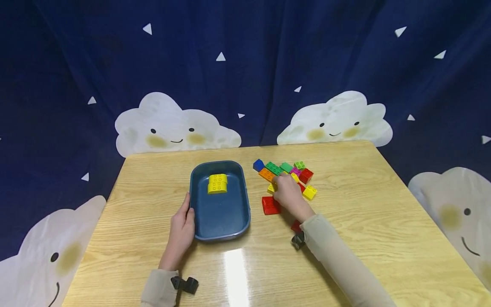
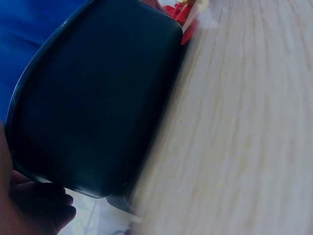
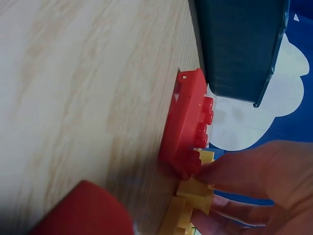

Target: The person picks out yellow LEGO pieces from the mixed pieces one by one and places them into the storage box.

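A dark blue plastic tray (image 1: 222, 219) stands on the table, with two yellow bricks (image 1: 217, 184) side by side towards its far end. My left hand (image 1: 182, 226) grips the tray's left side, its fingers against the outer wall below the rim. On the right, my right hand (image 1: 288, 194) reaches down into a pile of toy bricks. Its thumb and fingers close around a yellow brick (image 3: 195, 193) in the right wrist view. A red brick (image 1: 270, 205) lies just beside that hand, its studs turned towards the fingers in the right wrist view.
Around the right hand lie a blue brick (image 1: 258, 165), an orange brick (image 1: 266, 174), a green brick (image 1: 274, 168), a red brick (image 1: 306, 175) and a yellow brick (image 1: 310, 192). Another red brick (image 1: 296, 226) sits nearer, by the right wrist. A dark curtain with clouds hangs behind the table.
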The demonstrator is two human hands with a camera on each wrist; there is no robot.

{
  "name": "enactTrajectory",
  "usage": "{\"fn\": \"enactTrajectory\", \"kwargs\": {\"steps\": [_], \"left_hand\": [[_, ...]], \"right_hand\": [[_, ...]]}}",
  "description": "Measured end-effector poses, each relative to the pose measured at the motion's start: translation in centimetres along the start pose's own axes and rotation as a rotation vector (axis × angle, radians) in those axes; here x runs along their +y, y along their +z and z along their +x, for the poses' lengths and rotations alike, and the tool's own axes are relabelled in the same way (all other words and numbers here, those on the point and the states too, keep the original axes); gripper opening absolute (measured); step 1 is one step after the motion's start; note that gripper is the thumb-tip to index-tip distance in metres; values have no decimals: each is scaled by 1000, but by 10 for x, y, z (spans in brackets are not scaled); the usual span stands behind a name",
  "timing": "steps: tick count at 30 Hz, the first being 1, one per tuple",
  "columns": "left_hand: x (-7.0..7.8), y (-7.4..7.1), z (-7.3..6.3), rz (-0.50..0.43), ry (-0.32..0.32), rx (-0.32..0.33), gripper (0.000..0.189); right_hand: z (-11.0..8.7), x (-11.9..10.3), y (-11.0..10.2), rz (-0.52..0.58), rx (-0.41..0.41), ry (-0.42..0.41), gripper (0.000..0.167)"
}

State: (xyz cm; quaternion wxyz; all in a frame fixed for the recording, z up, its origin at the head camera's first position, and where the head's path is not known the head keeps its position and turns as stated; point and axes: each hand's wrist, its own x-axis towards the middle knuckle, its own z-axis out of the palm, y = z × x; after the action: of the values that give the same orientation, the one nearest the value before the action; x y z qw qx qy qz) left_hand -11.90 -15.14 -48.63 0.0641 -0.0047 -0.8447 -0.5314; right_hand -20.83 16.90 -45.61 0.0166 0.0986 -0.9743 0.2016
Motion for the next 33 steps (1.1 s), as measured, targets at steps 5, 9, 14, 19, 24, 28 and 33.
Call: {"fn": "enactTrajectory", "kwargs": {"steps": [5,9,14,19,24,28,33], "left_hand": [[-1,0,0,-10,-3,-13,51],[-1,0,0,-17,-4,-17,51],[-1,0,1,-14,-3,-13,51],[-1,0,0,-8,-10,-16,51],[1,-1,0,-12,-12,-15,51],[1,0,0,-15,-7,-8,51],[0,0,1,-19,-7,-11,51]], "right_hand": [[-1,1,-1,2,7,-21,26],[0,2,-4,-1,31,-46,27],[4,-4,-14,10,23,-30,29],[6,-17,-27,28,34,-11,35],[7,-34,-41,33,51,-30,36],[10,-47,-50,50,51,-45,33],[12,-62,-57,66,56,-94,31]]}}
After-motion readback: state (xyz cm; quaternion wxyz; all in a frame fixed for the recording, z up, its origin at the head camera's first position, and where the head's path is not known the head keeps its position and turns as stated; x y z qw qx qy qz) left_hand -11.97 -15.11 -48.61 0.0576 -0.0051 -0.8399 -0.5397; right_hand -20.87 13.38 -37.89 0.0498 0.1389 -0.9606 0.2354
